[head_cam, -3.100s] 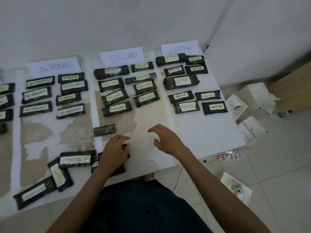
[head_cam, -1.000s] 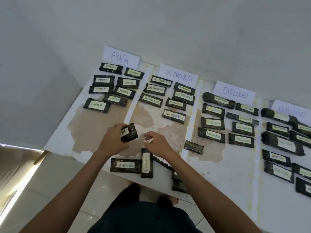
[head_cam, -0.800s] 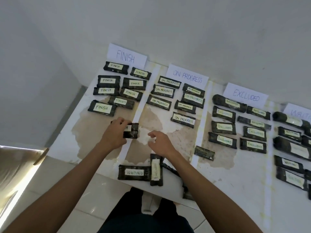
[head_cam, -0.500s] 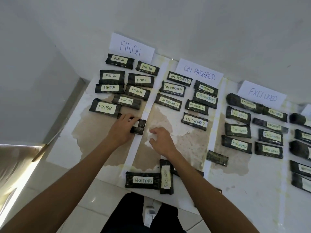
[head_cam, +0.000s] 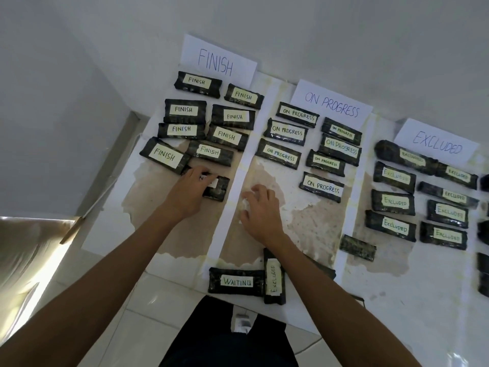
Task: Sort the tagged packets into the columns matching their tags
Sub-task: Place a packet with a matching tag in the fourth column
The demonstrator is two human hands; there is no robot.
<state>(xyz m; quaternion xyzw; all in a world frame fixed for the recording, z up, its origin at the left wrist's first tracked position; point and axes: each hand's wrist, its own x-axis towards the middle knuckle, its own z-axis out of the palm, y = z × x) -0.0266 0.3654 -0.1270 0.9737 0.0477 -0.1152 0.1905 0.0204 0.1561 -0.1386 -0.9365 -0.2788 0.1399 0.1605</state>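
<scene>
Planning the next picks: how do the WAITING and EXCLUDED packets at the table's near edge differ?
The WAITING packet lies crosswise, its tag reading level; the EXCLUDED packet lies at a right angle to it, its tag reading sideways. The EXCLUDED packet sits at the WAITING packet's right end and overshoots it both ways. Both are dark with pale tags, and both are unsorted.

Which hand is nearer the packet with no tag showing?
Right. The right hand is left of the untagged packet, in the ON PROGRESS column; the left hand is farther left, gripping a second packet in the FINISH column.
</scene>
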